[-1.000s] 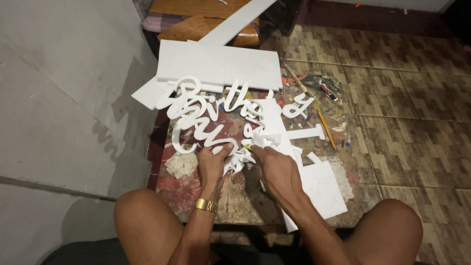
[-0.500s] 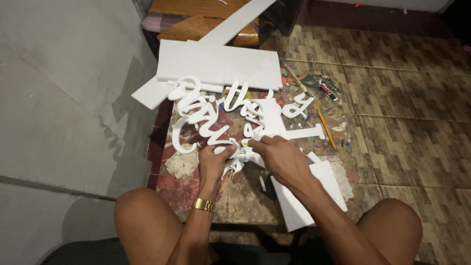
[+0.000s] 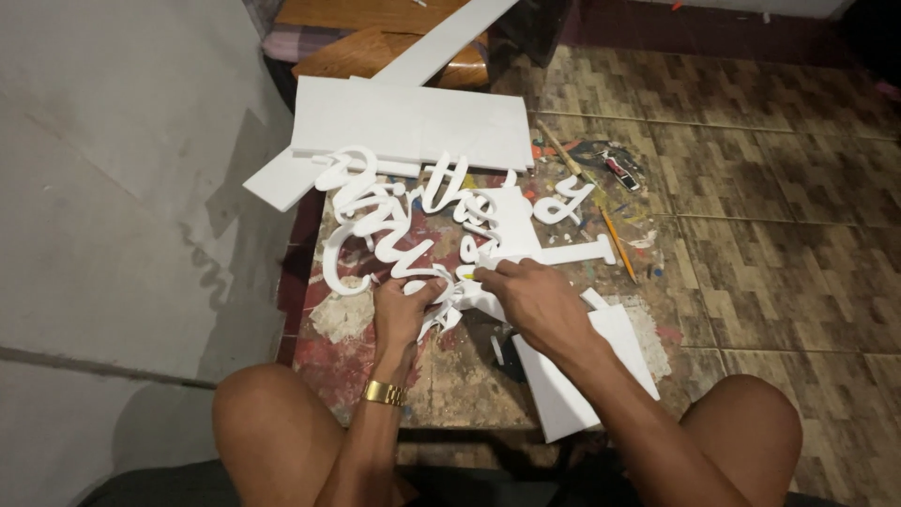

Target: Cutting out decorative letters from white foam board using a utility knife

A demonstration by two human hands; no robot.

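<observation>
White foam cut-out script lettering (image 3: 413, 221) lies across a low, paint-stained wooden table (image 3: 450, 376). My left hand (image 3: 404, 305), with a gold watch at the wrist, pinches the lower edge of the lettering. My right hand (image 3: 535, 300) grips the same piece just to the right, fingers closed on a small yellow-tipped tool that is mostly hidden. Small white foam offcuts (image 3: 450, 314) hang between the two hands. My bare knees frame the table's near edge.
White foam sheets (image 3: 413, 122) and a long strip (image 3: 441, 42) lie at the table's far side, another sheet (image 3: 582, 376) near my right forearm. A pencil (image 3: 618, 244), a brush and small tools (image 3: 619, 169) sit on the right. Grey wall left, tiled floor right.
Both hands shifted slightly along the lettering's lower edge. The right hand moved right and down a little, and the foam sheet under my right forearm slid with it.
</observation>
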